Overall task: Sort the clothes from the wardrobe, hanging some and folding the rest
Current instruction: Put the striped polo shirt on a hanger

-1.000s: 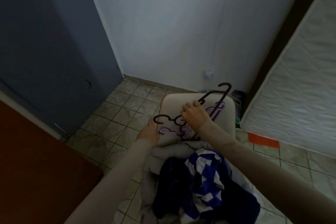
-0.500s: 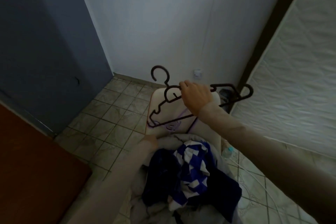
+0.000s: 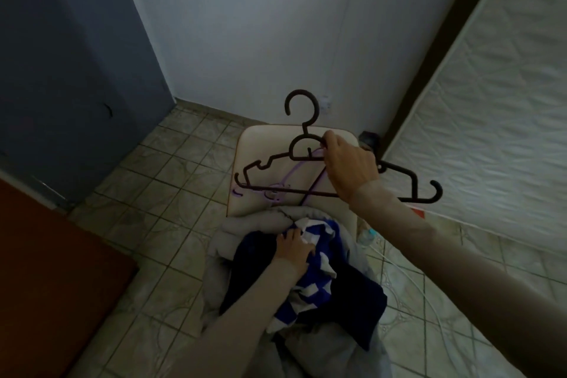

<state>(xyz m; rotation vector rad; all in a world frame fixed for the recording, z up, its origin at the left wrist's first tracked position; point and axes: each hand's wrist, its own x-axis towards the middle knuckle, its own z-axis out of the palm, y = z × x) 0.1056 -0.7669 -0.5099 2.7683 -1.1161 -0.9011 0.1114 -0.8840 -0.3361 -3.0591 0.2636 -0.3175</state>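
My right hand (image 3: 349,170) grips a dark plastic hanger (image 3: 302,135) near its neck and holds it upright in the air above a cream chair seat (image 3: 260,144). A purple hanger (image 3: 277,190) lies flat on that seat under it. A pile of clothes (image 3: 306,279) covers the chair's near end: a blue and white checked garment (image 3: 319,258), a dark navy piece and pale grey cloth. My left hand (image 3: 294,247) rests on the pile where the navy and checked cloth meet; whether its fingers grasp the cloth I cannot tell.
A grey wardrobe door (image 3: 70,70) stands at the left, a white wall (image 3: 260,24) behind the chair. A white mattress (image 3: 491,116) leans at the right. A reddish-brown surface (image 3: 40,255) fills the lower left. The floor (image 3: 171,193) is tiled; a white cable (image 3: 408,270) runs beside the chair.
My right hand lifted the dark hanger off the chair seat and turned its hook upward. My left hand left the hangers and came back onto the clothes pile.
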